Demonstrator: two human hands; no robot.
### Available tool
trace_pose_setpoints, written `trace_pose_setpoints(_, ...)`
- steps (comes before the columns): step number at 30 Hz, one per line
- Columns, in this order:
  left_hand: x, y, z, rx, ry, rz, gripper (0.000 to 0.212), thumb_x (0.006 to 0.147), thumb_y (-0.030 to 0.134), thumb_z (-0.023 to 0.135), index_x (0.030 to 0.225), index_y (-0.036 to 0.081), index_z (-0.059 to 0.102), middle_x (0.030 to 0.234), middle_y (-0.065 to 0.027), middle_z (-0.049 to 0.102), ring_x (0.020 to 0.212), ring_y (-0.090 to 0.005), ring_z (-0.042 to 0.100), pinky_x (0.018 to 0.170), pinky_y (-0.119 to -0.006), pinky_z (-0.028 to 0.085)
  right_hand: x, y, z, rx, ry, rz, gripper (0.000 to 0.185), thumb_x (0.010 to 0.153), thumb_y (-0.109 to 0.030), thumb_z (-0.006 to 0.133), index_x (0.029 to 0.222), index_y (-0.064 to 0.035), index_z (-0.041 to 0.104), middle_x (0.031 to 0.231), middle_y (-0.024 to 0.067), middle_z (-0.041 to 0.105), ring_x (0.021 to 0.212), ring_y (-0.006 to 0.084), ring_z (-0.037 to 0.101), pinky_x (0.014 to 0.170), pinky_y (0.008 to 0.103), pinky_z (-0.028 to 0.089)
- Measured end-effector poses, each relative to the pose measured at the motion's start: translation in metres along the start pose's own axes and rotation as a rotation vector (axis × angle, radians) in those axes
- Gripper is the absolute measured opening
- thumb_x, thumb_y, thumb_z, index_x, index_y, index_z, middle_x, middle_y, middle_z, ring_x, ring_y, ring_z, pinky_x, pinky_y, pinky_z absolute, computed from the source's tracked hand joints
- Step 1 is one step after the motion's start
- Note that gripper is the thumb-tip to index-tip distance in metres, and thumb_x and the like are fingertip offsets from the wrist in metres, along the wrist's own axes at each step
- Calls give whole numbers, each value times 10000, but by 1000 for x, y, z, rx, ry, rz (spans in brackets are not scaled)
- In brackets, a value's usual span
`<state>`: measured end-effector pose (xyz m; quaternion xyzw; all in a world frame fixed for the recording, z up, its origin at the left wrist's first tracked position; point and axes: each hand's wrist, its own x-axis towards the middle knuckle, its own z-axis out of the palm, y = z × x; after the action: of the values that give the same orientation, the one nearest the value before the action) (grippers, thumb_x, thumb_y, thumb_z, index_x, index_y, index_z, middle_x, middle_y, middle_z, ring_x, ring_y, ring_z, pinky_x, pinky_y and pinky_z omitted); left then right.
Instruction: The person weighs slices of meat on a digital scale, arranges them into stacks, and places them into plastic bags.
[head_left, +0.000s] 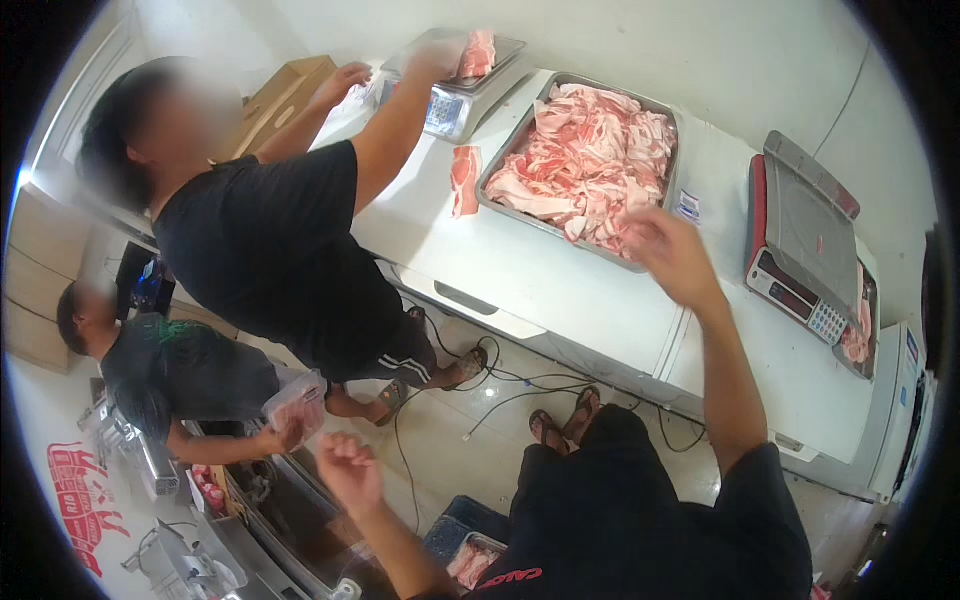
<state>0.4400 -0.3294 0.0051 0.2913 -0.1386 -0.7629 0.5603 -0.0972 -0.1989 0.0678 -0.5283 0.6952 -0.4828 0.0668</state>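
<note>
A rectangular metal tray on the white chest freezer is heaped with thin raw meat slices, pink with white fat. My right hand reaches over the tray's near right corner, its fingertips at the edge of the heap. Blur hides whether they pinch a slice. Held out low on the left, above the floor, my left hand has curled fingers and nothing visible in it. One loose meat slice lies just left of the tray.
A co-worker leans over a digital scale carrying meat. Another person holds a clear plastic pack. A red-sided scale stands right, beside another meat tray. Cables cross the tiled floor.
</note>
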Motion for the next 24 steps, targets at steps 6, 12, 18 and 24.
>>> trace_pose_setpoints(6, -14, -98, 76, 87, -39, -228, 311, 1131, 299, 497, 871, 135, 539, 755, 26, 512, 683, -130, 490, 607, -294, 420, 169, 130, 92, -386, -207, -309, 229, 891, -94, 664, 1110, -40, 702, 997, 202, 736, 956, 424, 705, 846, 504, 557)
trace_pose_setpoints(12, -40, -99, 61, 487, -56, 52, 312, 1103, 308, 548, 889, 81, 556, 753, -35, 517, 695, -174, 504, 646, -318, 414, 207, 123, 126, -346, -526, -209, 202, 926, -141, 642, 1091, -68, 731, 992, 205, 733, 948, 388, 711, 852, 502, 543)
trace_pose_setpoints(18, 12, -136, 35, 452, 16, -142, 299, 1113, 287, 526, 908, 75, 576, 799, -31, 570, 728, -171, 561, 663, -307, 431, 224, 109, 80, 9, -242, -203, 183, 1000, -153, 630, 1156, -61, 653, 1036, 150, 727, 911, 303, 691, 875, 442, 536)
trace_pose_setpoints(24, 108, -171, 68, 1098, -352, 288, 291, 1089, 240, 594, 885, 34, 609, 821, -32, 627, 743, -130, 597, 697, -275, 481, 221, 73, -20, 309, 321, 211, 186, 1057, -216, 559, 1105, -76, 670, 953, -16, 672, 787, 71, 592, 690, 277, 487)
